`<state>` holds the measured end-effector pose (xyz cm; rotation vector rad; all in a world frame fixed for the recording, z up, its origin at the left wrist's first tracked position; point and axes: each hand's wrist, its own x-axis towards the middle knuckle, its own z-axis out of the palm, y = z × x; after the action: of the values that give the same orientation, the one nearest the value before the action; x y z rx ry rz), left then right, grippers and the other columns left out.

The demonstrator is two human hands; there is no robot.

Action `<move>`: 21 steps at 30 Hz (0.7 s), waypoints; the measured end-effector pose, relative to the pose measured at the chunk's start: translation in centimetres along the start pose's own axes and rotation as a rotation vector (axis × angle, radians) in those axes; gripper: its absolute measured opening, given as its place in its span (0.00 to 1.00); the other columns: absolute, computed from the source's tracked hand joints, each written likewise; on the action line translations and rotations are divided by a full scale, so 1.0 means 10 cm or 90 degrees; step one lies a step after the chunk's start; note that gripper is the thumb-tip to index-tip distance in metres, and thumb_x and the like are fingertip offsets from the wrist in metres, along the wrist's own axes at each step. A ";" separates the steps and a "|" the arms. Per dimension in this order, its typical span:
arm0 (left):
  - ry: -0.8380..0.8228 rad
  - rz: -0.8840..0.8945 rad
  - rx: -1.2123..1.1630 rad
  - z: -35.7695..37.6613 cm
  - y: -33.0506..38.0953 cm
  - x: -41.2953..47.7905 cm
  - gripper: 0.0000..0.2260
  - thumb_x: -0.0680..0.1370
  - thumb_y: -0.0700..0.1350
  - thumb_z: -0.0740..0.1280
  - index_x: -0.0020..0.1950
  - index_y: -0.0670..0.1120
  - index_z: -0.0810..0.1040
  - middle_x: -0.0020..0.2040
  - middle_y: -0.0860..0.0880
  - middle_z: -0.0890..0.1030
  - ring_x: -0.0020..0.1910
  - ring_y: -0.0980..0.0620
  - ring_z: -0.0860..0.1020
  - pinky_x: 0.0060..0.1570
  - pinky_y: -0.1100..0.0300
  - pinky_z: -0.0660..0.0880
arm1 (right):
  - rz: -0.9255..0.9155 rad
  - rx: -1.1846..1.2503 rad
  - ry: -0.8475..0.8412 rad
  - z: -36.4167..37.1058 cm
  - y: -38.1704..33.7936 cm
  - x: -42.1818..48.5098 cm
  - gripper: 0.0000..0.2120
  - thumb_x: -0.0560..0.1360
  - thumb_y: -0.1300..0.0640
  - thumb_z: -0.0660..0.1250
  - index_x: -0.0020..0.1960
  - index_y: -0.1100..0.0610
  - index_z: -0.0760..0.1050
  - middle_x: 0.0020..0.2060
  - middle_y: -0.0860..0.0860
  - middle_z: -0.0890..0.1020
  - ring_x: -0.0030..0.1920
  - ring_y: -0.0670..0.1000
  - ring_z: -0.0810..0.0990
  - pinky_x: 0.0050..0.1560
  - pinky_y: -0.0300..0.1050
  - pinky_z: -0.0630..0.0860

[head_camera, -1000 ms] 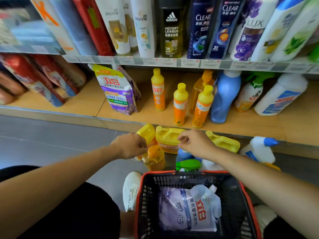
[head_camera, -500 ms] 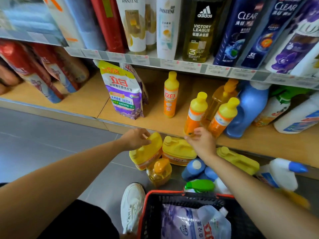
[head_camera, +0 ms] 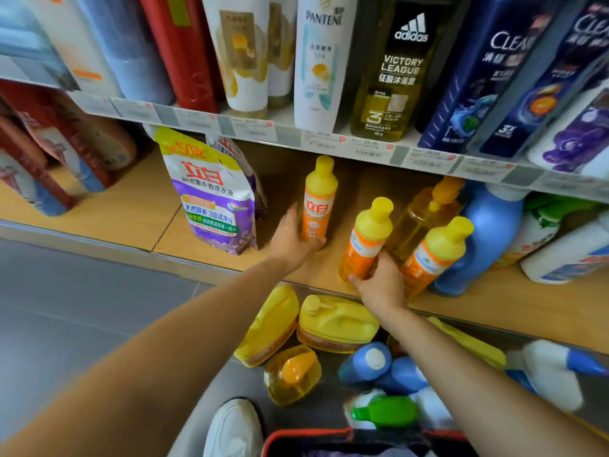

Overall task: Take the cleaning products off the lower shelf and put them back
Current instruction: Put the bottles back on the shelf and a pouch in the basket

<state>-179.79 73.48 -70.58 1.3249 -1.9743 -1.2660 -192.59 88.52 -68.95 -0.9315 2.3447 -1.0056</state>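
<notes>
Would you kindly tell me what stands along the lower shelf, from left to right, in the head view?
Red packs, purple detergent pouch, tall orange bottle held by the left hand, second orange bottle gripped by the right hand, third orange bottle, blue jug, green-trigger sprayer, white bottle.

Left hand (head_camera: 290, 239) up on shelf, gripping tall orange bottle (head_camera: 319, 199); right hand (head_camera: 379, 282) gripping middle orange bottle (head_camera: 367, 239)
</notes>
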 end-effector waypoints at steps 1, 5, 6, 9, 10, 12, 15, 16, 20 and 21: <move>0.000 0.010 -0.014 0.05 -0.04 0.04 0.41 0.72 0.47 0.79 0.78 0.46 0.61 0.73 0.45 0.73 0.71 0.46 0.73 0.70 0.47 0.72 | 0.001 0.009 -0.010 0.03 0.02 0.03 0.33 0.67 0.61 0.80 0.69 0.57 0.72 0.62 0.56 0.81 0.63 0.59 0.79 0.66 0.57 0.75; 0.037 0.046 -0.037 0.12 -0.17 0.14 0.26 0.73 0.46 0.78 0.67 0.45 0.72 0.62 0.46 0.81 0.60 0.46 0.80 0.62 0.45 0.77 | -0.015 0.029 -0.036 0.13 0.09 0.10 0.32 0.68 0.63 0.79 0.68 0.54 0.72 0.58 0.55 0.83 0.59 0.56 0.82 0.62 0.55 0.78; 0.054 0.051 -0.041 0.11 -0.19 0.16 0.26 0.73 0.47 0.77 0.68 0.45 0.72 0.62 0.46 0.81 0.60 0.46 0.80 0.61 0.45 0.77 | -0.021 0.029 -0.035 0.16 0.09 0.12 0.32 0.67 0.63 0.80 0.68 0.54 0.73 0.57 0.54 0.83 0.57 0.55 0.82 0.60 0.50 0.78; 0.091 0.041 -0.062 -0.05 -0.25 0.30 0.29 0.75 0.47 0.76 0.73 0.45 0.69 0.65 0.45 0.80 0.63 0.44 0.78 0.64 0.47 0.75 | -0.036 0.022 -0.034 0.27 0.08 0.18 0.31 0.65 0.59 0.81 0.66 0.53 0.74 0.55 0.53 0.84 0.54 0.54 0.83 0.53 0.43 0.75; 0.093 0.027 -0.067 -0.11 -0.27 0.35 0.30 0.76 0.47 0.75 0.75 0.45 0.67 0.67 0.44 0.79 0.65 0.44 0.78 0.66 0.47 0.74 | -0.040 0.019 -0.035 0.31 0.06 0.20 0.31 0.64 0.57 0.82 0.65 0.52 0.75 0.55 0.53 0.84 0.54 0.54 0.83 0.54 0.44 0.76; 0.102 0.001 -0.078 -0.23 -0.30 0.46 0.31 0.77 0.48 0.74 0.76 0.46 0.65 0.69 0.44 0.77 0.67 0.44 0.76 0.68 0.48 0.72 | -0.043 0.029 -0.045 0.39 0.03 0.24 0.32 0.64 0.56 0.83 0.64 0.52 0.75 0.56 0.53 0.83 0.55 0.55 0.83 0.58 0.51 0.79; 0.103 -0.002 -0.092 -0.31 -0.33 0.54 0.30 0.77 0.47 0.74 0.75 0.46 0.66 0.68 0.45 0.77 0.65 0.46 0.77 0.67 0.50 0.73 | -0.051 0.060 -0.063 0.48 -0.06 0.28 0.32 0.64 0.56 0.82 0.65 0.52 0.73 0.58 0.53 0.82 0.57 0.55 0.82 0.60 0.57 0.79; 0.093 0.002 -0.100 -0.34 -0.33 0.57 0.29 0.76 0.46 0.75 0.74 0.46 0.67 0.67 0.45 0.78 0.63 0.48 0.77 0.65 0.52 0.74 | -0.056 0.070 -0.074 0.50 -0.09 0.29 0.32 0.65 0.57 0.82 0.66 0.52 0.73 0.59 0.53 0.82 0.58 0.55 0.81 0.61 0.57 0.78; 0.086 0.009 -0.117 -0.51 -0.33 0.67 0.28 0.75 0.43 0.76 0.73 0.44 0.70 0.66 0.46 0.79 0.59 0.52 0.77 0.58 0.60 0.74 | -0.085 0.119 -0.125 0.57 -0.18 0.33 0.30 0.67 0.64 0.79 0.66 0.55 0.72 0.59 0.53 0.82 0.58 0.55 0.81 0.61 0.51 0.77; 0.088 0.010 -0.118 -0.54 -0.34 0.69 0.28 0.75 0.43 0.76 0.73 0.44 0.70 0.66 0.46 0.79 0.60 0.51 0.78 0.60 0.58 0.74 | -0.088 0.128 -0.131 0.59 -0.20 0.34 0.30 0.68 0.65 0.79 0.66 0.56 0.72 0.58 0.54 0.82 0.57 0.54 0.81 0.59 0.48 0.77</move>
<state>-177.08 64.56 -71.79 1.2673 -1.7266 -1.2800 -190.52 82.28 -71.66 -1.0723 1.9933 -1.1178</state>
